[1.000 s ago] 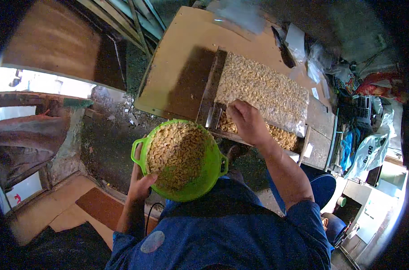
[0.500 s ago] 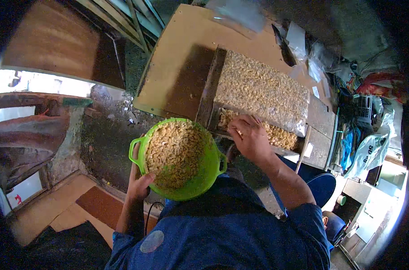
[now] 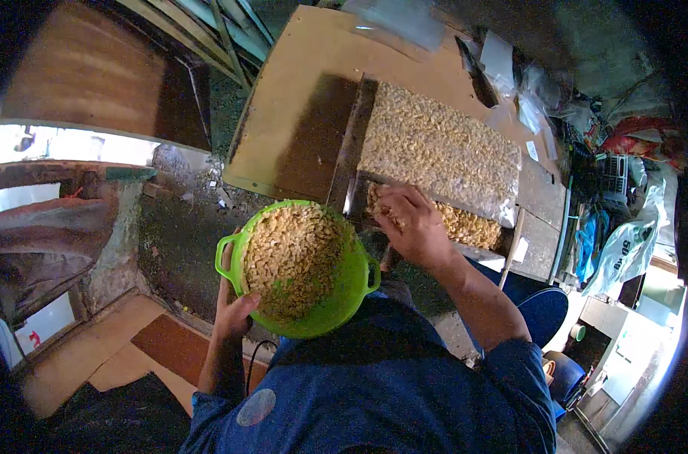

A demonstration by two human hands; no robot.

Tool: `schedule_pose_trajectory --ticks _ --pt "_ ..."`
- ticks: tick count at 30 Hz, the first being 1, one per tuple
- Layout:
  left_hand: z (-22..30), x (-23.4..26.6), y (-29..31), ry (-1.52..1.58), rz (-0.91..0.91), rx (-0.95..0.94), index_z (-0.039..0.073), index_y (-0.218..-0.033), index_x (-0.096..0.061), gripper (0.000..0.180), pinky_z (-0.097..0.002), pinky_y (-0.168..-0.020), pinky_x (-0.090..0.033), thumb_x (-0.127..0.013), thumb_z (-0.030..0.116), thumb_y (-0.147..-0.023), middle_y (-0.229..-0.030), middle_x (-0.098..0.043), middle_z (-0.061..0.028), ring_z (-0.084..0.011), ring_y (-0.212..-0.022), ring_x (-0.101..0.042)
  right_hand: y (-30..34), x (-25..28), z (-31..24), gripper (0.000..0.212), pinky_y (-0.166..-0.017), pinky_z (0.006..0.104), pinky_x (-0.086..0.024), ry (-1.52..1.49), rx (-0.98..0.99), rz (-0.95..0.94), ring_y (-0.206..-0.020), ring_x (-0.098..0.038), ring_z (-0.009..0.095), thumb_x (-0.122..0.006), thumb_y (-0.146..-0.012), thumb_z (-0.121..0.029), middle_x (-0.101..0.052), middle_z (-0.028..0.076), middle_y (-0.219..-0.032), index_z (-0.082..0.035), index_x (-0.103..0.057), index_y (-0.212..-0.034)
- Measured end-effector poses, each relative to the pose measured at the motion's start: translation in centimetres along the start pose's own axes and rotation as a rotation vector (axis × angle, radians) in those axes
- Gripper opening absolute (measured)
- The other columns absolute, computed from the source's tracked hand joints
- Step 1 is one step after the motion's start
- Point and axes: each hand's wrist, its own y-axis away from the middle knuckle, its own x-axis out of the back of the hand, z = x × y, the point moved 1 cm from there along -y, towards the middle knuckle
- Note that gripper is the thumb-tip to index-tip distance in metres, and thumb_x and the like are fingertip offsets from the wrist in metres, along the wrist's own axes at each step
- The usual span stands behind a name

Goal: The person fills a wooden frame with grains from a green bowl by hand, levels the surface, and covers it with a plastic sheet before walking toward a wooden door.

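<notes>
My left hand [image 3: 236, 309] grips the near left side of a bright green plastic basin [image 3: 342, 299], thumb over the rim and fingers beneath. A heap of pale soybeans [image 3: 291, 253] fills much of the basin, with bare green showing at its right. My right hand [image 3: 418, 227] is at the left end of an open strip of loose soybeans [image 3: 469, 225] in a wooden frame [image 3: 351, 151]. Its fingers are curled, with beans between thumb and fingertips. Behind the strip lies a flat slab of beans under clear plastic [image 3: 442, 144].
The frame rests on a tan board table [image 3: 313, 60]. Clear plastic sheets [image 3: 404, 23] lie at the far edge. A thin stick [image 3: 512, 250] leans at the frame's right end. A blue drum [image 3: 544, 314] stands right of my arm; bags [image 3: 635, 234] hang beyond it.
My right hand has shifted slightly left along the strip, its fingers now more curled around beans. The basin and my left hand stay almost where they were.
</notes>
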Motion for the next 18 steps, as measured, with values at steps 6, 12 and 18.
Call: schedule_pose_trajectory --ticks 6,12,18 --pt "1.1 -1.3 -0.3 0.017 -0.065 -0.087 0.008 -0.157 -0.012 0.113 -0.0482 -0.117 -0.029 -0.078 0.026 -0.066 -0.162 -0.018 -0.0111 -0.0315 -0.146 -0.028 -0.5 0.0 -0.7 0.03 -0.096 0.0444 -0.048 0.047 0.036 -0.018 -0.109 -0.058 0.032 -0.073 -0.083 -0.019 -0.063 0.011 -0.117 -0.009 -0.069 -0.111" --pt "0.1 -0.7 -0.4 0.002 -0.025 -0.061 0.008 -0.157 -0.012 0.114 -0.0483 -0.117 -0.031 -0.077 0.025 -0.065 -0.162 -0.019 -0.0111 -0.0311 -0.145 -0.03 0.0 -0.1 0.2 0.028 -0.097 0.0439 -0.048 0.142 0.11 -0.032 -0.108 -0.059 0.031 -0.071 -0.084 -0.02 -0.065 0.01 -0.113 -0.008 -0.068 -0.109" --pt "-1.1 0.8 0.1 0.005 0.065 0.083 0.009 -0.157 -0.014 0.112 -0.0483 -0.116 -0.031 -0.076 0.022 -0.064 -0.162 -0.019 -0.0114 -0.0315 -0.145 -0.031 0.8 1.0 1.1 0.02 -0.092 0.0435 -0.051 0.07 -0.094 0.045 -0.105 -0.062 0.032 -0.072 -0.082 -0.013 -0.065 0.012 -0.109 -0.005 -0.067 -0.1"
